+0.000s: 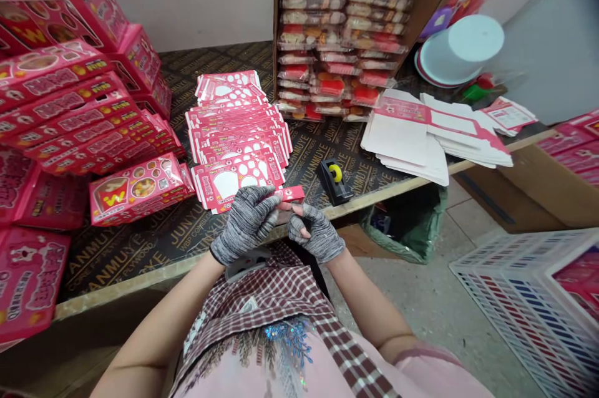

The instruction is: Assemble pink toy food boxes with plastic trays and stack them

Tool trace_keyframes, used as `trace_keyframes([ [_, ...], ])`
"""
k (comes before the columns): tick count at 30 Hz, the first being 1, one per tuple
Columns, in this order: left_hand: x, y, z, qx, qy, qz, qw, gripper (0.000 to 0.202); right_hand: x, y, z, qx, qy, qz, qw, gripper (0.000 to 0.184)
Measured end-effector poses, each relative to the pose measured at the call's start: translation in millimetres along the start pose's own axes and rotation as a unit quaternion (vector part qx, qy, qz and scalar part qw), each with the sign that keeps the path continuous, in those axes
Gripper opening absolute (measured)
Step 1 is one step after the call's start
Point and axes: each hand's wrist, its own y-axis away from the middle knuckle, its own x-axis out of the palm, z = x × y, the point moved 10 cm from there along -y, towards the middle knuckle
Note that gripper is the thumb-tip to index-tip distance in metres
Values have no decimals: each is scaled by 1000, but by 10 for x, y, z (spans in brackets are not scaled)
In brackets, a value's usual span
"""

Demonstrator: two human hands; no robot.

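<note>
Grey fingerless gloves cover both my hands. Between them, at the table's front edge, is a pink printed carton (pixel 294 193), mostly hidden by my fingers. My left hand (pixel 248 223) is closed over its left side, fingers bent across the top. My right hand (pixel 318 232) is curled at the near right side, fingertips pinching the carton's edge. Just beyond my left hand lies a spread stack of flat pink cartons (pixel 238 136) with cut-out windows. A black tape dispenser (pixel 335 183) with a yellow core stands to the right of the carton.
Filled pink boxes (pixel 70 111) are piled high at the left. A brown cardboard box (pixel 277 30) of wrapped candies stands at the back. White-backed cartons (pixel 402 130) lie at the right, near a pale blue tub (pixel 468 48). Below are a lined bin (pixel 421 229) and a white basket (pixel 505 286).
</note>
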Motion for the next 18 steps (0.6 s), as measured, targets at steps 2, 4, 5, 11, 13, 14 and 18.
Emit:
trace_keyframes([
  [2, 6, -12, 40, -28, -5, -22, 999, 24, -54, -33, 18, -12, 39, -19, 999, 26],
  [4, -17, -27, 34, -33, -22, -62, 997, 22, -130, -63, 67, -30, 130, -49, 990, 33],
  [5, -30, -34, 21, -27, -33, -80, 996, 21, -167, -68, 111, -44, 200, -66, 977, 40],
  [11, 19, -63, 62, -26, -54, -68, 996, 19, -470, 83, 474, -216, 478, -207, 826, 40],
  [13, 43, -49, 94, -38, -21, -46, 998, 21, -583, 148, 558, -299, 519, -251, 760, 37],
  [14, 55, -35, 102, -43, 2, -35, 998, 22, -621, 132, 545, -324, 538, -250, 737, 39],
  [18, -22, 108, 208, -117, 47, -60, 990, 28, -723, -125, 296, -319, 565, -175, 741, 33],
])
